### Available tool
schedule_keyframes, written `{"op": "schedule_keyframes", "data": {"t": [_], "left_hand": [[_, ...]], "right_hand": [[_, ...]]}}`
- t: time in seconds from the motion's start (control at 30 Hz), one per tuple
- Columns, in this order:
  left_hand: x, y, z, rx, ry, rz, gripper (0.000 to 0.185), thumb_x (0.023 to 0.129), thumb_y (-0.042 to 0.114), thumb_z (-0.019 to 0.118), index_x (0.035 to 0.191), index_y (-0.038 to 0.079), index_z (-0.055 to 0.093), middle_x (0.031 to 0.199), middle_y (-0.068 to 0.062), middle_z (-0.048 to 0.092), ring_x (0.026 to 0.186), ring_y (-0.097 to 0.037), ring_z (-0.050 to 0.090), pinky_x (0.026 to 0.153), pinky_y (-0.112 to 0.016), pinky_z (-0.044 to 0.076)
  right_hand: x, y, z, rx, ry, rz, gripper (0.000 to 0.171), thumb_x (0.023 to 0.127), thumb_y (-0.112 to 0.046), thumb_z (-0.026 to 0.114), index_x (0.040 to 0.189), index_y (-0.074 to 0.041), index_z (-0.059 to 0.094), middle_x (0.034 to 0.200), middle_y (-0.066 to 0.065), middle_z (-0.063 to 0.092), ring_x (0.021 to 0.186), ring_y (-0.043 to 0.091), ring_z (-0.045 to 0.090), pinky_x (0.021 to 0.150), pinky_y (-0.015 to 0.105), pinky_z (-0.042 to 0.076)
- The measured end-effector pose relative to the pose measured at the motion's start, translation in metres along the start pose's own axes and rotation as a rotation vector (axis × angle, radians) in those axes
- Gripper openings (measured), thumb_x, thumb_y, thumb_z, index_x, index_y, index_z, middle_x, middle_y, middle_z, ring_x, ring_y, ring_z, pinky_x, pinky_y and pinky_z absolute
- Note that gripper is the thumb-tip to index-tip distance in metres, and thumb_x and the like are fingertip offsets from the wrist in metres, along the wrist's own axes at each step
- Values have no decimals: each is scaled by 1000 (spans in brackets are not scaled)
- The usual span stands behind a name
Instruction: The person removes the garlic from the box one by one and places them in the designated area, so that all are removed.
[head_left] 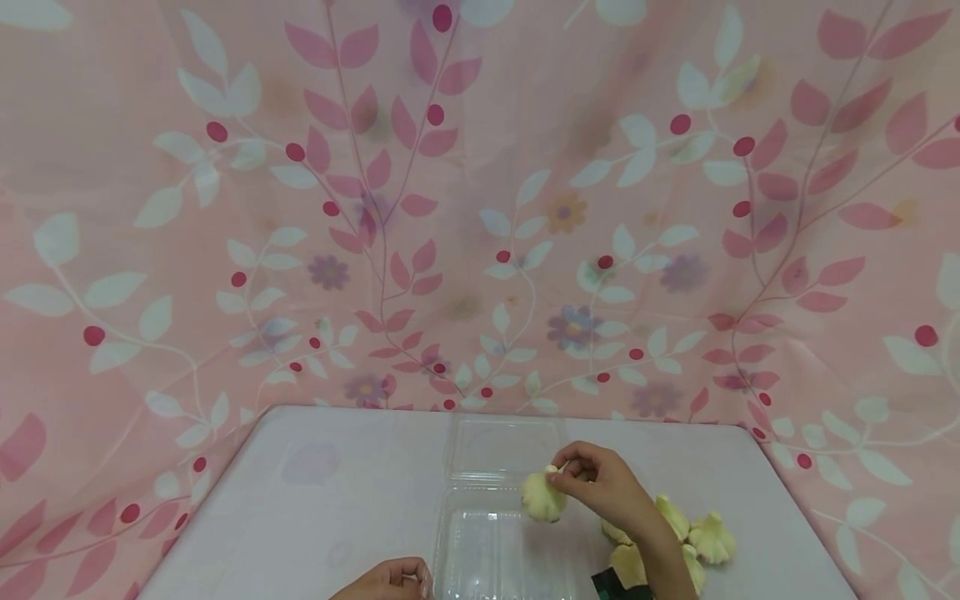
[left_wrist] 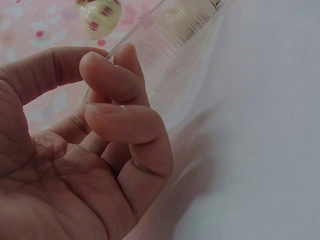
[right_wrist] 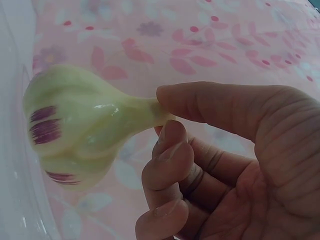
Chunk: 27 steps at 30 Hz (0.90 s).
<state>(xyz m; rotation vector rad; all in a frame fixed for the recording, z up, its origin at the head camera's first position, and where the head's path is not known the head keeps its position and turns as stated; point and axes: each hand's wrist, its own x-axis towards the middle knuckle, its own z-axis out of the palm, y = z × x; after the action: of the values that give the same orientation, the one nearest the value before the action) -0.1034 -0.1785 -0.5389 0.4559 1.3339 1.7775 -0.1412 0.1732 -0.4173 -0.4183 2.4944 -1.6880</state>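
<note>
My right hand [head_left: 603, 487] pinches a pale garlic bulb [head_left: 543, 497] by its stem, above the right side of a clear plastic box [head_left: 491, 554]. In the right wrist view the bulb [right_wrist: 75, 125] looks glossy, with purple streaks, and hangs from thumb and fingertips. The box lies open, its hinged lid [head_left: 506, 450] folded back. At the box's left edge, my left hand [head_left: 390, 579] has curled fingers. The left wrist view shows its thumb and fingertips pinching the box rim [left_wrist: 135, 30]; the exact contact is partly hidden.
Several more garlic bulbs [head_left: 711, 537] lie in a group on the right of the white table [head_left: 360, 475], partly behind my right forearm. A dark strap piece [head_left: 618, 586] shows at that wrist. Behind the table hangs a pink floral cloth [head_left: 480, 208].
</note>
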Motion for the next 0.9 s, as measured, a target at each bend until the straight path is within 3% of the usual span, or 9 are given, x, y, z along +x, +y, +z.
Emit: {"op": "schedule_keyframes", "data": {"t": [0.57, 0.9], "left_hand": [[1, -4, -3, -4, 0, 1, 8, 92, 8, 50, 92, 13, 55, 74, 8, 56, 65, 0, 52, 56, -15, 42], [1, -5, -4, -5, 20, 2, 7, 91, 7, 51, 91, 13, 55, 73, 8, 56, 65, -1, 51, 56, -16, 43]], "right_hand": [[-12, 8, -21, 43, 32, 60, 29, 84, -27, 69, 102, -6, 61, 81, 12, 59, 65, 18, 55, 59, 28, 45], [-18, 10, -34, 11, 53, 26, 28, 85, -28, 67, 101, -6, 60, 82, 17, 59, 65, 21, 58, 60, 30, 47]]}}
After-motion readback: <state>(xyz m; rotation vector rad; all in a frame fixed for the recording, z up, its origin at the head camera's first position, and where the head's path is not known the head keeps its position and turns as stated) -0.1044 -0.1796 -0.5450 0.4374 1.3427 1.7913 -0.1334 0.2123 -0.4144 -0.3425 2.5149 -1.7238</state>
